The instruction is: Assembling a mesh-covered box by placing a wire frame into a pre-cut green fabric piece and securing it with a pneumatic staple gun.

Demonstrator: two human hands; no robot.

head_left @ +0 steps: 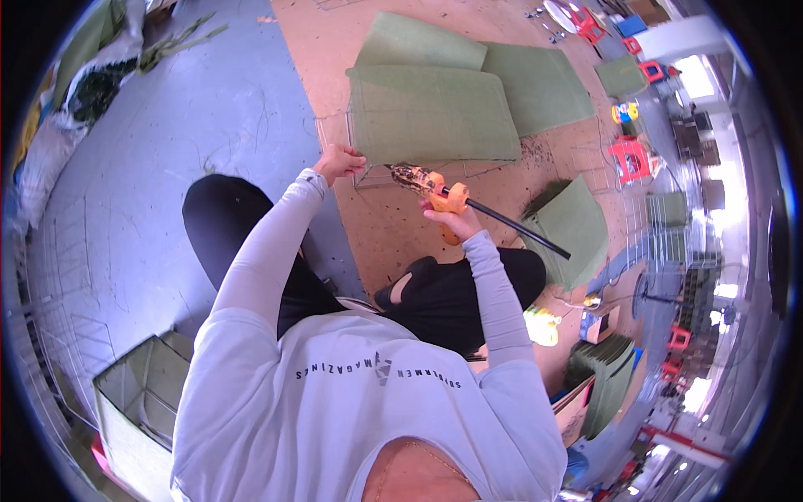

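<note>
Glue gun is gripped in the right hand, nozzle at the green panel's near edge, which is pinched by the left hand.

An orange glue gun with a grimy, crusted nozzle lies nearly level, its tip pointing left at the near edge of a green fabric-covered wire-frame panel. A black glue stick juts from its rear, slanting down to the right. The panel lies flat on the brown floor board, bare wire showing along its near rim.
</note>
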